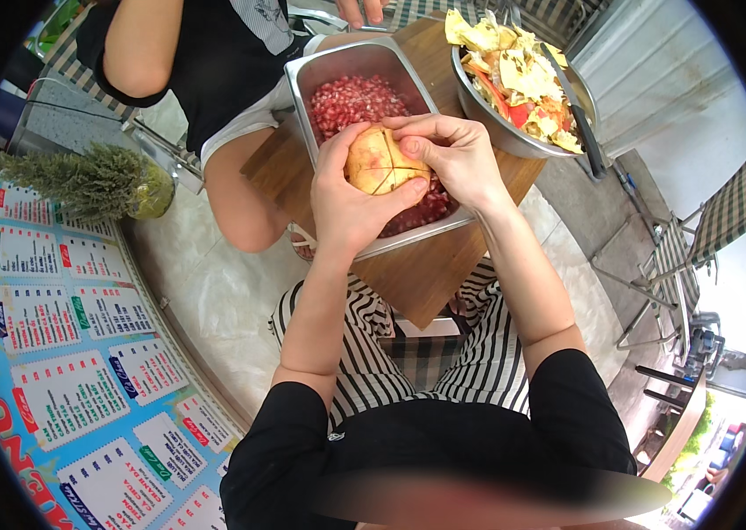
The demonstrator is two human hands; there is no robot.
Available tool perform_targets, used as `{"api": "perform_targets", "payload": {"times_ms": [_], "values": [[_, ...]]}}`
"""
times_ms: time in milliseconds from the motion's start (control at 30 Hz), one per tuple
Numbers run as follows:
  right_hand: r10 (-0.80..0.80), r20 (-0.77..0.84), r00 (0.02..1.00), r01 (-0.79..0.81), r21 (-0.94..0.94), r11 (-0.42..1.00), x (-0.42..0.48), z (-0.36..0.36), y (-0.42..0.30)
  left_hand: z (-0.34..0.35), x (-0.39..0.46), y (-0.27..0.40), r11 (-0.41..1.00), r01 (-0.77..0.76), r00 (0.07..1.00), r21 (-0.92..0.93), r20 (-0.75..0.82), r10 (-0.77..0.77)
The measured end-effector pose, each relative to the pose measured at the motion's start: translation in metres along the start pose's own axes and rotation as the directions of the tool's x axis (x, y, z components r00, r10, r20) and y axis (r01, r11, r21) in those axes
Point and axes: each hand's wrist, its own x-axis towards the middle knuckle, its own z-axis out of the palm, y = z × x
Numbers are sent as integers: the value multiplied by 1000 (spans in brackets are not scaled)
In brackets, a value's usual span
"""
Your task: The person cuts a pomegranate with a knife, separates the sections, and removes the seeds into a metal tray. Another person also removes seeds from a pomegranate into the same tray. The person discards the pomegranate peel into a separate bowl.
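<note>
A yellowish pomegranate (pixel 373 159) with crossing cuts scored in its skin is held above a deep metal pan (pixel 300 83). My left hand (pixel 356 192) grips it from the left and below, with the thumb along its lower side. The fingers and thumb of my right hand (pixel 456 156) press on its upper right side. Loose red pomegranate seeds (pixel 356 103) lie in the pan, partly hidden by my hands. To the right of the pan, a kitchen knife (pixel 581 122) with a black handle rests across a steel bowl (pixel 502 129) heaped with peels and pith (pixel 525 73).
The pan and bowl stand on a small wooden table (pixel 413 291). Another person (pixel 227 79) sits across at the upper left. A potted plant (pixel 101 179) and a printed menu board (pixel 75 351) are on the left. Folding chairs (pixel 730 205) stand on the right.
</note>
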Motion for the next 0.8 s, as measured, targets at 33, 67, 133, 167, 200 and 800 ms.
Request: {"api": "perform_targets", "payload": {"times_ms": [33, 67, 133, 167, 200, 800], "values": [[-18, 8, 1000, 18, -14, 1000, 0, 0, 0, 0, 0, 0, 1000, 5, 1000, -16, -2, -5], [-36, 15, 999, 36, -28, 999, 1, -1, 0, -1, 1, -1, 1000, 0, 1000, -20, 3, 0], [-57, 19, 998, 58, -46, 997, 0, -2, 1, -2, 1, -2, 1000, -12, 1000, -29, 14, 12], [-61, 13, 998, 62, -51, 997, 0, -2, 1, -2, 1, -3, 999, -2, 1000, -45, 25, 3], [-66, 8, 998, 66, -55, 996, 0, -2, 2, -2, 1, -3, 998, 6, 999, -60, 37, -4], [104, 42, 994, -108, 119, 987, 6, -10, 9, -6, 3, -4, 987, 80, 987, -137, 151, -59]]}}
